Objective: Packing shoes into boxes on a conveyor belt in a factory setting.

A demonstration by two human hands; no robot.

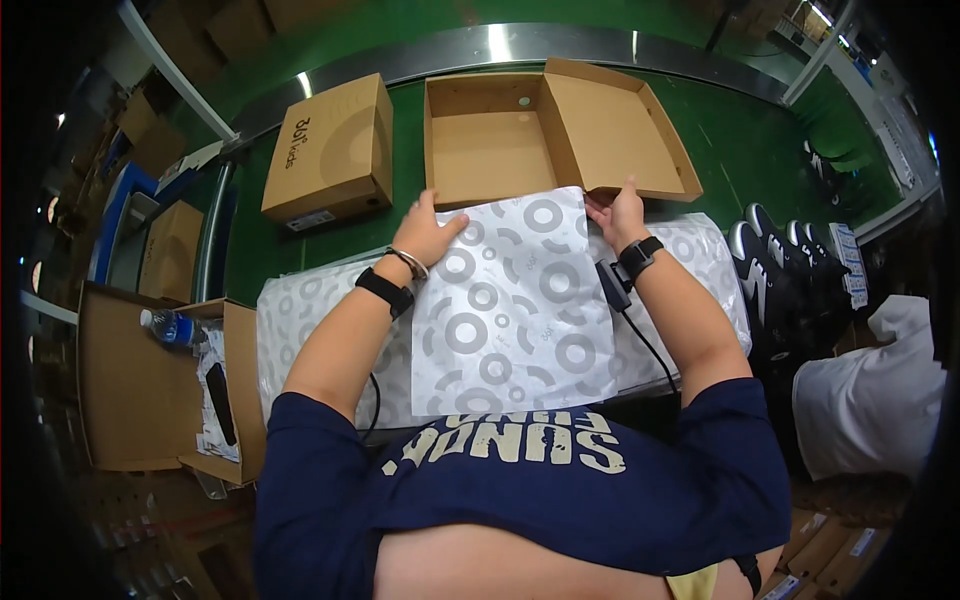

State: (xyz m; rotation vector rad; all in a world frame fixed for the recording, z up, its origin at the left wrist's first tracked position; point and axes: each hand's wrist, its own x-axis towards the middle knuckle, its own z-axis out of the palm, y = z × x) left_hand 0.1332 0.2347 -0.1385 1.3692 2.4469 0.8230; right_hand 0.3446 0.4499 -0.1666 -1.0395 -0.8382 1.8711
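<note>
A sheet of white wrapping paper (500, 310) with grey rings and arcs spreads in front of my chest. My left hand (428, 235) is closed on its upper left corner, thumb on top. At the upper right edge, my right hand (622, 217) grips the same sheet, one finger raised against the rim of the box lid. Just beyond the paper lies an open brown cardboard shoebox (490, 155), with its hinged lid (615, 130) folded out to the right. Its visible inside holds nothing. Stacks of similar patterned paper (315, 310) lie under my forearms.
A closed shoebox (330, 150) stands at the back left on the green table (730, 140). Black shoes (785, 270) line the right side. An open carton (140, 380) at the left holds a water bottle (172, 327). A black device with a cable (613, 287) hangs by my right wrist.
</note>
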